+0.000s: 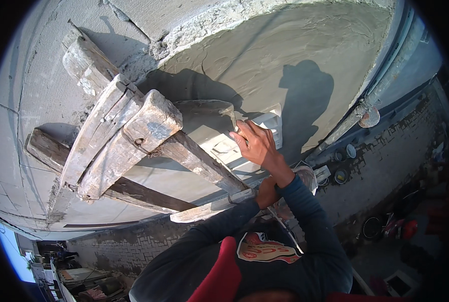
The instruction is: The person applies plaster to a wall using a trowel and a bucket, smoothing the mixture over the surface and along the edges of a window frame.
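My right hand [257, 143] is closed around the handle of a trowel [204, 106]; the trowel's long blade lies by the wet grey plaster [269, 55] of the wall. My left hand [267, 194] is below it, beside the end of a wooden beam. My right forearm crosses in front of that hand and hides its fingers, so I cannot make out a grip. Close behind my right hand sits a white ribbed piece [270, 127]. A bucket [307, 177] smeared with mortar shows partly beside my right sleeve.
Rough timber scaffolding [154, 121] juts up on the left, tied with wire. A drop opens far below to a paved ground [375, 161] with several buckets [351, 150] and a red vehicle [409, 229]. A pipe [393, 65] runs along the wall's right edge.
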Demonstrator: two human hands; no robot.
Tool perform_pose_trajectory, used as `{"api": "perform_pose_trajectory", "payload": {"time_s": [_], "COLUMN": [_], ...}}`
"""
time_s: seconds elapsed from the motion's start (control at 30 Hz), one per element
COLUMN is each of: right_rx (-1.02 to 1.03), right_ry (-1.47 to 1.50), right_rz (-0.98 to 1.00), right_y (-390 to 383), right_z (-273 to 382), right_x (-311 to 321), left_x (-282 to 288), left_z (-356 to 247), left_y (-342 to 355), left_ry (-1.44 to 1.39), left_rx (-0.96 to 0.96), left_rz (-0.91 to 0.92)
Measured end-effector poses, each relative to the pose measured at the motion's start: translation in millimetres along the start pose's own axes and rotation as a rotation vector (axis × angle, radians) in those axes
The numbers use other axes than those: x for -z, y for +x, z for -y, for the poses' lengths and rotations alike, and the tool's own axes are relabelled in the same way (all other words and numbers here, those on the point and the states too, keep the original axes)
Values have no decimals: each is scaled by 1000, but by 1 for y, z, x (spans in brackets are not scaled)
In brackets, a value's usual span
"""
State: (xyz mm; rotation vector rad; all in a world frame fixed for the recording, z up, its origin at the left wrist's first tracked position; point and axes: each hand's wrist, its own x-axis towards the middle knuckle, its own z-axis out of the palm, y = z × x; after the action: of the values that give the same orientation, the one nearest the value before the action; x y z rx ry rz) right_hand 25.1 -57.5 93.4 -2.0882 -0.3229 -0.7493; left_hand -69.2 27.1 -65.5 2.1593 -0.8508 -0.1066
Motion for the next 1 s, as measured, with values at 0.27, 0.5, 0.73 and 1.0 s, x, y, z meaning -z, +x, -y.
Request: {"api": "perform_pose_trajectory", "payload": {"time_s": [0.27,0.5,0.73,1.0], "right_rx": [-408,-347,-245,-187], "right_ry": [700,1182,588,596], "right_rz": [-429,-14,551,311], "right_y": [16,28,-34,-4], "right_z": [-71,-93,-56,6], "right_x": [93,101,-25,25], "left_x": [9,7,6,10], "left_z": [-21,-19,-6,-4], "left_y": [26,22,11,7], "left_ry": [363,338,169,-12], "left_rx": [241,236,182,209], "left_rz": [353,378,303,237]}}
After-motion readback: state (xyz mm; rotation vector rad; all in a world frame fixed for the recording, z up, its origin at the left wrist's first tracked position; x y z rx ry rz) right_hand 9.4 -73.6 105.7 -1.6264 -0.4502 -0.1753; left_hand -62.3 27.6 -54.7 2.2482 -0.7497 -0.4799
